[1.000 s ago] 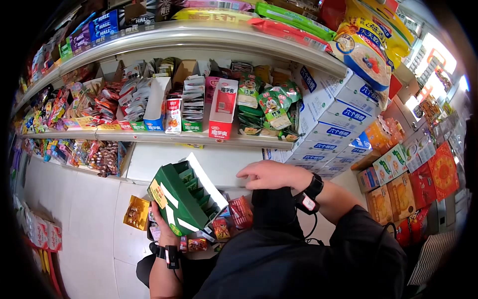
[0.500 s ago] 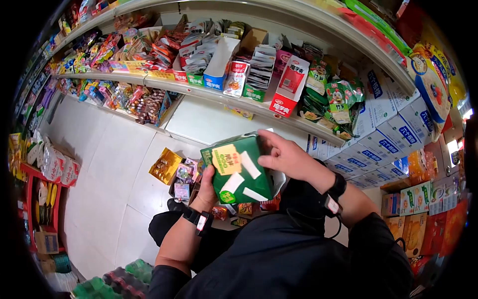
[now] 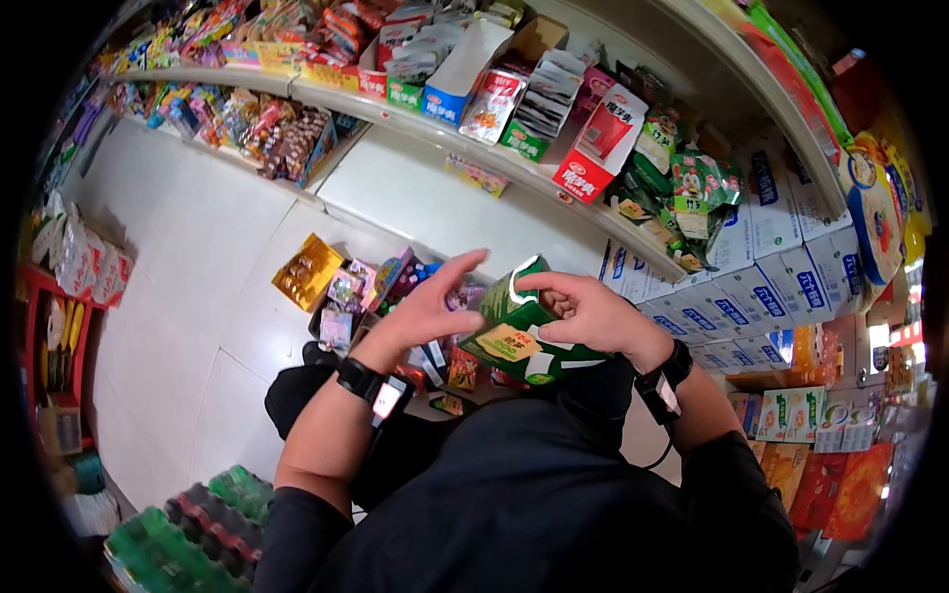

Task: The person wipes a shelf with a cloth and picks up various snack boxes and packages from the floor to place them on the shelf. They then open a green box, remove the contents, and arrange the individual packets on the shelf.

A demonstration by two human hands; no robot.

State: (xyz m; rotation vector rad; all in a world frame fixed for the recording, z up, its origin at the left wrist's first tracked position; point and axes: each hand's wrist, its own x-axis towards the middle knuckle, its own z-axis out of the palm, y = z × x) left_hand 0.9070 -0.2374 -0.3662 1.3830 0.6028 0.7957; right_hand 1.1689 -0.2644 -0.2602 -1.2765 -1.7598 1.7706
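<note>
A green cardboard snack box (image 3: 506,341) with a yellow label and white patches is tilted in front of me, above the floor. A ragged white edge shows along its upper side. My right hand (image 3: 591,318) grips the box from the right, with its fingers bent over the upper edge. My left hand (image 3: 427,314) is off the box, just to its left, its thumb and fingers apart and nothing in them. Under and behind that hand, small packaged snacks (image 3: 346,290) lie on the floor in a cluster. A yellow open box (image 3: 307,273) sits at the cluster's left end.
Ahead runs a shelf (image 3: 445,138) of snack boxes and packets, with a white lower deck (image 3: 415,212) beneath it. Stacked white cartons (image 3: 766,296) stand at the right. Green-wrapped bottle packs (image 3: 163,549) are at the lower left, and a red rack (image 3: 49,346) stands at the far left.
My left hand has let go of the box and opened beside it. The box has turned and moved to the right and is now in my right hand. The view has shifted slightly.
</note>
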